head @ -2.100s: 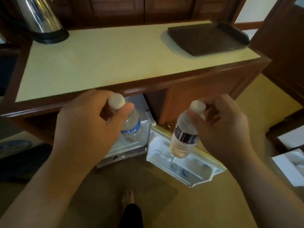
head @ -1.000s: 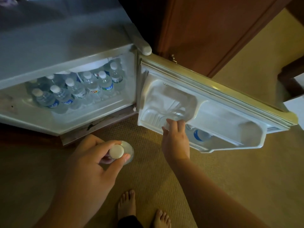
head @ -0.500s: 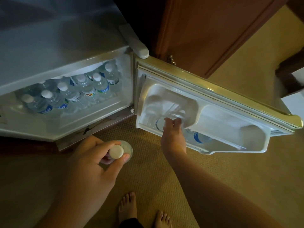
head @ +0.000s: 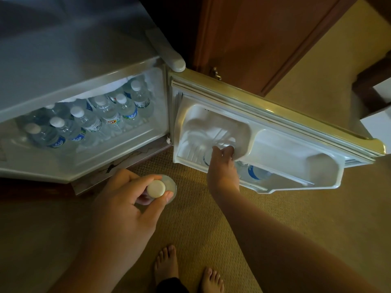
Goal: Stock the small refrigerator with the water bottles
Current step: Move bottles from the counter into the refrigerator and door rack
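Pushed bottle (head: 208,155) deeper into door shelf (head: 275,144) with right hand (head: 222,163); left hand (head: 127,199) gripping spare bottle (head: 156,188). Could jam against neighbouring bottle (head: 254,172).

A capped water bottle (head: 161,188) is gripped by the left hand (head: 127,206) above the carpet (head: 296,212), while the right hand (head: 222,166) is placed in the open refrigerator door's shelf (head: 296,163), beside bottles (head: 95,123) standing inside the refrigerator (head: 63,66).
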Demonstrator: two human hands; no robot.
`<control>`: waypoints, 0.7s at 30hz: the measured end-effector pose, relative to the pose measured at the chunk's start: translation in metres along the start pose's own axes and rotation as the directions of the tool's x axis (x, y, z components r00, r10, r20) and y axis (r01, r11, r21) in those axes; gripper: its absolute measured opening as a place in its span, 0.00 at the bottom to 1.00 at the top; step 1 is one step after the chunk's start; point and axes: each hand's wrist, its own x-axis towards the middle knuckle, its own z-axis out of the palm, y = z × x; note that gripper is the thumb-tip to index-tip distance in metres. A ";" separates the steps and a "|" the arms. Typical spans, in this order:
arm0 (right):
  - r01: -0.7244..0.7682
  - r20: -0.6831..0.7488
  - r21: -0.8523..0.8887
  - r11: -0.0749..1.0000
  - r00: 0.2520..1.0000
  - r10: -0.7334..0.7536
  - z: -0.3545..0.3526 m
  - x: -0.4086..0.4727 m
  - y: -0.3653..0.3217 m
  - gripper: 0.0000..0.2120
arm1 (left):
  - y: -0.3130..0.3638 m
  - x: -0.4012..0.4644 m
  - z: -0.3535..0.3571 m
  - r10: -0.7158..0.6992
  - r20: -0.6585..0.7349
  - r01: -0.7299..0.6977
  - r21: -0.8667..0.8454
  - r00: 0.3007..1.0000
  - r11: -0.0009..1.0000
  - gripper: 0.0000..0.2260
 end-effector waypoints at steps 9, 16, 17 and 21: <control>0.155 -0.115 0.114 0.981 0.983 -0.142 -0.020 -0.034 -0.004 0.29 | 0.000 0.007 0.011 0.008 0.002 -0.008 0.006 1.000 1.000 0.11; 0.498 -0.756 -0.036 0.866 0.553 -0.349 -0.134 -0.049 0.013 0.15 | 0.016 0.037 0.027 0.095 -0.025 -0.095 0.006 0.995 0.995 0.10; 0.450 -0.756 -0.057 0.891 0.564 -0.333 -0.148 -0.039 0.015 0.17 | 0.018 0.043 0.031 0.104 -0.027 -0.104 -0.005 0.994 0.995 0.10; 0.213 -0.483 -0.145 0.966 0.837 -0.257 -0.172 0.005 0.022 0.25 | 0.019 0.066 0.055 0.154 -0.018 -0.155 -0.012 0.988 0.988 0.12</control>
